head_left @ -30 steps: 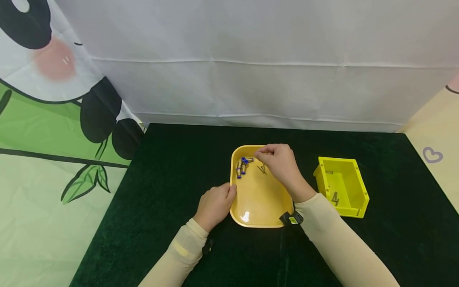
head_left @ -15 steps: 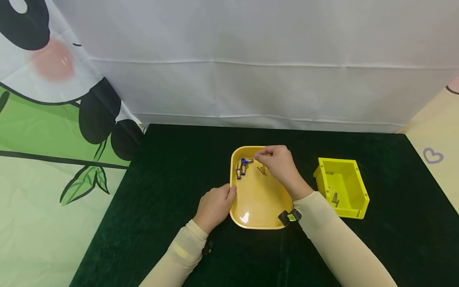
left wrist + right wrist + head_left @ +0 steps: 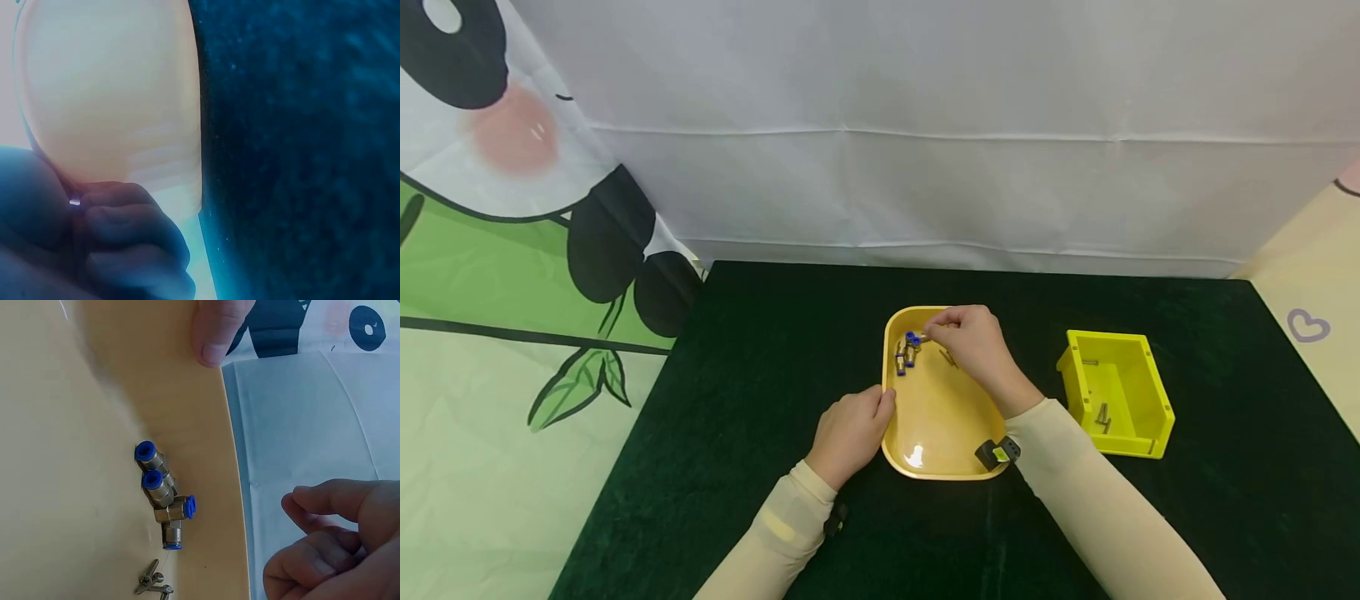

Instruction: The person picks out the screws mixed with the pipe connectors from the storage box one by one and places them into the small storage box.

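In the head view, the right hand [image 3: 972,348] covered the far right corner of the yellow tray [image 3: 940,425] and part of the small screws [image 3: 148,575] lying in it. The left wrist view was dim, blue-tinted and blurred, with the tray cut off at the top.

The left hand [image 3: 852,427] gripped the tray's left rim, thumb on top and fingers curled below. The right hand was above the tray's far half, thumb and forefinger tips brought together, the other fingers curled in. Whether anything small was pinched there could not be told.

The blue-ended metal fittings [image 3: 161,490] lay clustered inside the tray, toward its far left corner; the screws were just to the cluster's right. A bright yellow bin [image 3: 1152,396] stood to the tray's right, apart from it, with a few loose screws [image 3: 1102,412] inside. Dark green cloth [image 3: 775,333] showed on all sides of the tray, reaching beyond its far edge to a white sheet [image 3: 962,183].
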Motion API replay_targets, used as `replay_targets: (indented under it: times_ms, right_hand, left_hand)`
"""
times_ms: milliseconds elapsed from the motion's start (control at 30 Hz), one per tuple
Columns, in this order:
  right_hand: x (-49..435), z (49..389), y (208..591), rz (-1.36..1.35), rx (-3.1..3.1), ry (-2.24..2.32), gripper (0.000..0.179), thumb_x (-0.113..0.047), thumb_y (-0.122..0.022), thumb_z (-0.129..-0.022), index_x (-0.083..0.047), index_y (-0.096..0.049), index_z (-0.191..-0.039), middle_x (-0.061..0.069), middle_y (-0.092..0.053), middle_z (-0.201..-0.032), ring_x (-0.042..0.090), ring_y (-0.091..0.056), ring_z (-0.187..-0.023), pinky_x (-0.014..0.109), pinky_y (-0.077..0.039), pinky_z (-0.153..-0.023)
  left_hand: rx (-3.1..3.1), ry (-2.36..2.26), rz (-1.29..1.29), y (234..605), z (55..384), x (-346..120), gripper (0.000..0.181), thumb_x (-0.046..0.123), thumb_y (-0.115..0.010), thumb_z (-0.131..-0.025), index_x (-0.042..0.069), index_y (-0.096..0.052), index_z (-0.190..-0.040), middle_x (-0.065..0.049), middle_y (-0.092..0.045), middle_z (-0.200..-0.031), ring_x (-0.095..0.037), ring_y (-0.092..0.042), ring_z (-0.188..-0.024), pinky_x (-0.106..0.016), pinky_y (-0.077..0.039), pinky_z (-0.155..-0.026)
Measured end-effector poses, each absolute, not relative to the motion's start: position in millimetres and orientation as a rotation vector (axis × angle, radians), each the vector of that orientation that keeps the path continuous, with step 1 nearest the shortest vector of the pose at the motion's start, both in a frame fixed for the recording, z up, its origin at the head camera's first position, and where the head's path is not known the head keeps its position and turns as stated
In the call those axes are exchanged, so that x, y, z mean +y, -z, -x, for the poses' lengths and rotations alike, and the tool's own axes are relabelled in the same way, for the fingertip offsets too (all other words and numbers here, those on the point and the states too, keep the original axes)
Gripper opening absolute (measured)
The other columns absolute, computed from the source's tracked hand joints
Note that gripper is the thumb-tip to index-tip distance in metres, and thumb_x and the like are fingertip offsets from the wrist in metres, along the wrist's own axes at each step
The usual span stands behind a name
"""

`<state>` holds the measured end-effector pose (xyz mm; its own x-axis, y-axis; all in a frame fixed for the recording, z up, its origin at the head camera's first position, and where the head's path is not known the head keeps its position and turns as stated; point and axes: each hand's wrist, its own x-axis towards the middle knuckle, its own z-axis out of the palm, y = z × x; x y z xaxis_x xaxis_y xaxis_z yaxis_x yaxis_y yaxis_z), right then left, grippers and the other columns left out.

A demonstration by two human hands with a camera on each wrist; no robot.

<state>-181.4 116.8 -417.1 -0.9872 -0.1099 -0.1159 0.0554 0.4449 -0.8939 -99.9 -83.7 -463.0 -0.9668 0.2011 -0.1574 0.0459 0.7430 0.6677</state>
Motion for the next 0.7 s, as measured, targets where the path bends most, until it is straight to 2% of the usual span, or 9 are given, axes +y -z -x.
replay_targets:
  times_ms: [67, 267, 700]
  right_hand:
    - [116.0, 180.5, 416.9, 0.048, 2.542, 1.569, 0.021, -0.027, -0.066, -0.095, -0.009, -0.075, -0.099, 0.006, -0.069, -0.096, 0.023, -0.058, -0.068, 0.027, -0.048, -0.057]
    - [118.8, 180.2, 419.3, 0.017, 2.531, 1.561, 0.023, -0.025, -0.066, -0.095, -0.004, -0.075, -0.102, 0.008, -0.068, -0.099, 0.035, -0.065, -0.088, 0.027, -0.053, -0.064]
    - [130.5, 190.7, 423.4, -0.042, 2.590, 1.394, 0.022, -0.024, -0.065, -0.096, -0.005, -0.075, -0.100, 0.011, -0.068, -0.109, 0.025, -0.058, -0.094, 0.036, -0.052, -0.084]
  left_hand:
    - [2.726, -1.033, -0.196, 462.6, 99.9, -83.7, 0.033, 0.037, -0.038, -0.107, 0.017, -0.061, -0.093, 0.002, -0.058, -0.065, -0.015, -0.057, -0.053, -0.032, -0.047, -0.051]
    - [2.717, -1.040, -0.208, 462.6, 100.2, -84.5, 0.034, 0.037, -0.037, -0.107, 0.017, -0.061, -0.094, 0.002, -0.058, -0.065, -0.015, -0.058, -0.053, -0.032, -0.047, -0.051]
    - [2.719, -1.027, -0.209, 460.0, 99.8, -85.5, 0.035, 0.037, -0.036, -0.107, 0.017, -0.062, -0.096, 0.003, -0.059, -0.064, -0.015, -0.058, -0.052, -0.032, -0.047, -0.050]
